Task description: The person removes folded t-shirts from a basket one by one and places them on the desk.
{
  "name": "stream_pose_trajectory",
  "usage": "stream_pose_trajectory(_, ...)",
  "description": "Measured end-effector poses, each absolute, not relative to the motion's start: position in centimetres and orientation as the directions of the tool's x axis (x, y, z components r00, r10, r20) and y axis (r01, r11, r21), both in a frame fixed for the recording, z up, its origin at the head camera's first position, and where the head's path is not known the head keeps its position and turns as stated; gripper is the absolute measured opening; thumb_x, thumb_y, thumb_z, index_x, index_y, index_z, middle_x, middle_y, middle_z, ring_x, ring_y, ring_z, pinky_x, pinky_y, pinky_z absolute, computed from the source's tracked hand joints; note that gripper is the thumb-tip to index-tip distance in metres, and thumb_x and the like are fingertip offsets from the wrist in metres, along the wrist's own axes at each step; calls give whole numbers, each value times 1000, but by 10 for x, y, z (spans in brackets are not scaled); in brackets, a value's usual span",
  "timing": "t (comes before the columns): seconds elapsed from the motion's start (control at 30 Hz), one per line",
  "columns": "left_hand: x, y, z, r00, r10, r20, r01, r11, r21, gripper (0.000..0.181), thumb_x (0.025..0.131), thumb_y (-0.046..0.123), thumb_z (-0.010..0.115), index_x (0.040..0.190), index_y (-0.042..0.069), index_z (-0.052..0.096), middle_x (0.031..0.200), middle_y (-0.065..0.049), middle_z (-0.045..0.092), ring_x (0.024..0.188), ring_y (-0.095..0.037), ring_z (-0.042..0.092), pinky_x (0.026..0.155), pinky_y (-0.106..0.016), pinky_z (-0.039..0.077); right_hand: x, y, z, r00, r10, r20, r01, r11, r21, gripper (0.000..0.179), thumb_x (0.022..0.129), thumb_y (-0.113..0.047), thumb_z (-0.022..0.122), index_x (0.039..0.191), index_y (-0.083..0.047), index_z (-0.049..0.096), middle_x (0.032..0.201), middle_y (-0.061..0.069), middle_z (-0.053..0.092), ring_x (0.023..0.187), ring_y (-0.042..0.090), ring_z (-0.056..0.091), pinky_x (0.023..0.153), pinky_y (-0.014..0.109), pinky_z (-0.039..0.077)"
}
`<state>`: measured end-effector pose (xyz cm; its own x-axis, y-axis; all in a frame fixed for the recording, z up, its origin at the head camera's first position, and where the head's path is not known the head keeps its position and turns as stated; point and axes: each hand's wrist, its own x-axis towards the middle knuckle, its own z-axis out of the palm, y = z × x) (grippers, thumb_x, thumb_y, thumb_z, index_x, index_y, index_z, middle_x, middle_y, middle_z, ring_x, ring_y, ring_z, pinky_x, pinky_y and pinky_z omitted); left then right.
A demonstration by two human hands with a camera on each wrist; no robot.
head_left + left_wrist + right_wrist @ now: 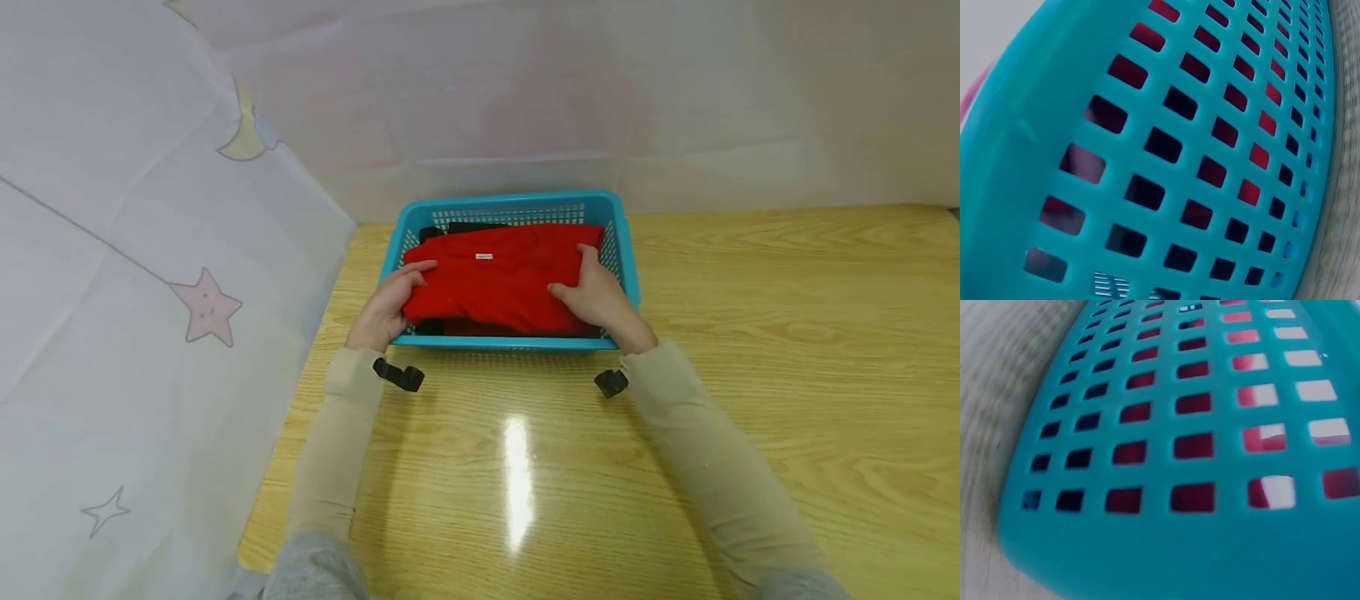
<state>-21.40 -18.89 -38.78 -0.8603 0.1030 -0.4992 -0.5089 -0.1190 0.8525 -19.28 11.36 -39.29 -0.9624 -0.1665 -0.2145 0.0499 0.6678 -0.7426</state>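
A folded red garment (495, 287) with a small white label lies within a blue plastic basket (510, 342). My left hand (384, 304) grips the garment's left end, with fingers over its top. At the right end my right hand (600, 296) holds it, thumb spread on the upper face and the other fingers partly hidden. Black cloth (472, 226) shows behind the garment. Both wrist views are filled by the perforated basket wall (1022, 137), (1147, 550), and red and dark cloth appears through its holes.
The basket stands on a wood-grain table (787, 333), close to a pale cloth backdrop (525, 108). Another pale sheet (150, 350) with star and moon prints borders the table's left side. Black camera mounts (405, 377) sit on both wrists.
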Motion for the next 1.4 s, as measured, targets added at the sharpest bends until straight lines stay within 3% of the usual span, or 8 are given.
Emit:
stream_pose_trajectory(0.27,-212,-191,-385,-865,95,-493,-501,-147,853,52,93,1,36,141,16,49,124,-6,51,54,-12,55,43,-20,40,-193,113,-393,-972,-177,-152,-2,657,-754,83,94,-21,59,151,4,4,152,29,26,136,44,33,111,56,31)
stream_pose_trajectory(0.5,-213,-194,-383,-862,95,-498,-507,-162,847,50,94,4,38,141,18,50,128,-6,50,48,-11,51,41,-19,36,-195,114,-389,-996,-80,-45,-10,584,-812,77,89,-13,64,149,4,19,148,27,32,131,42,36,108,55,35)
stream_pose_trajectory(0.67,-213,-195,-384,-858,90,-506,-514,-149,845,49,95,5,37,141,18,50,122,-5,53,42,-11,45,39,-19,32,-194,112,-388,-990,-68,-126,54,637,-769,81,88,-21,66,148,6,19,146,31,30,128,43,37,104,55,39)
stream_pose_trajectory(0.93,-211,-191,-387,-852,102,-514,-523,-112,845,50,95,5,37,142,17,48,124,-2,51,43,-11,40,40,-20,30,-194,111,-393,-954,-114,-278,101,750,-654,88,91,-36,61,147,13,13,141,37,39,123,47,48,102,55,43)
stream_pose_trajectory(1.07,-211,-190,-389,-852,100,-514,-523,-103,846,50,95,6,37,142,17,49,129,-2,50,49,-11,45,43,-20,35,-195,111,-395,-945,-140,-295,90,756,-648,88,92,-38,58,148,11,11,141,36,40,122,47,48,103,54,42)
stream_pose_trajectory(1.17,-212,-189,-390,-853,94,-513,-521,-93,849,46,96,9,41,140,19,51,135,-2,49,69,-11,56,54,-20,46,-195,111,-396,-951,-149,-272,75,738,-670,85,93,-34,59,148,9,11,143,34,39,123,46,47,104,54,41)
stream_pose_trajectory(1.3,-213,-188,-390,-856,79,-511,-515,-43,856,39,98,20,51,138,23,54,140,-1,48,102,-14,56,76,-24,52,-195,112,-397,-967,-137,-215,67,679,-732,80,93,-26,60,149,5,11,145,31,37,125,44,44,106,54,39)
stream_pose_trajectory(1.4,-213,-187,-391,-864,69,-499,-500,13,866,39,98,24,55,137,27,54,138,-2,50,106,-16,56,79,-25,52,-195,112,-396,-980,-109,-164,61,626,-778,79,93,-20,61,150,2,11,146,29,37,126,43,43,106,55,38)
